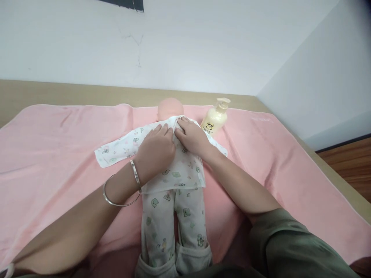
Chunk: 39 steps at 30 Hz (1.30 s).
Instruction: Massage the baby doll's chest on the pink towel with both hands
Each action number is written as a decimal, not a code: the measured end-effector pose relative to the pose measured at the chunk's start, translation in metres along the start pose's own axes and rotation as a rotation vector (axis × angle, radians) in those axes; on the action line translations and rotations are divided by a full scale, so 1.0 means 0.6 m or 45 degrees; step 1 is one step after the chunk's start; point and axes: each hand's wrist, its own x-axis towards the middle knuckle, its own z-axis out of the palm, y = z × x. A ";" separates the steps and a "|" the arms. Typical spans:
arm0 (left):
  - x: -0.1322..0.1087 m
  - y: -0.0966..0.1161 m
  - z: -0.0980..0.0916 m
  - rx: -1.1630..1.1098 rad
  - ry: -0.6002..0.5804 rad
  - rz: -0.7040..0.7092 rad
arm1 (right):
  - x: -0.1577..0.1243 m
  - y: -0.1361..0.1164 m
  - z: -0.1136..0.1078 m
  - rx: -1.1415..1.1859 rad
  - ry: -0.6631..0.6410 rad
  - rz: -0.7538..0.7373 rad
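A baby doll [170,108] lies on its back, head away from me, in a white printed baby shirt [188,173] and matching trousers [158,216] with turned-up cuffs. My left hand [158,148] rests on the chest with its fingers bent, closed on the shirt's front near the neck. Beside it, my right hand [191,135] grips the shirt's edge just below the collar, thumb and fingers together. The fabric under my fingertips is partly hidden. One shirt sleeve [118,148] stretches out to the left; my right wrist partly covers the other.
A cream pump bottle [215,117] stands right of the doll's head. A pink blanket [58,154] with some creases covers the wooden table [87,90]. White walls [203,46] rise behind and at the right. Wood-grain furniture [348,162] is at the right edge.
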 end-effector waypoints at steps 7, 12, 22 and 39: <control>0.016 -0.024 -0.005 -0.318 0.051 -0.222 | -0.018 -0.020 -0.002 -0.028 -0.021 -0.007; 0.036 -0.051 0.021 -0.367 0.142 -0.301 | -0.040 -0.033 0.005 -0.032 0.007 -0.074; 0.016 -0.015 0.028 -0.065 0.094 -0.229 | -0.014 -0.007 0.002 0.079 -0.004 0.052; 0.044 -0.060 0.023 -0.240 0.107 -0.477 | -0.084 -0.072 0.015 -0.274 0.012 -0.147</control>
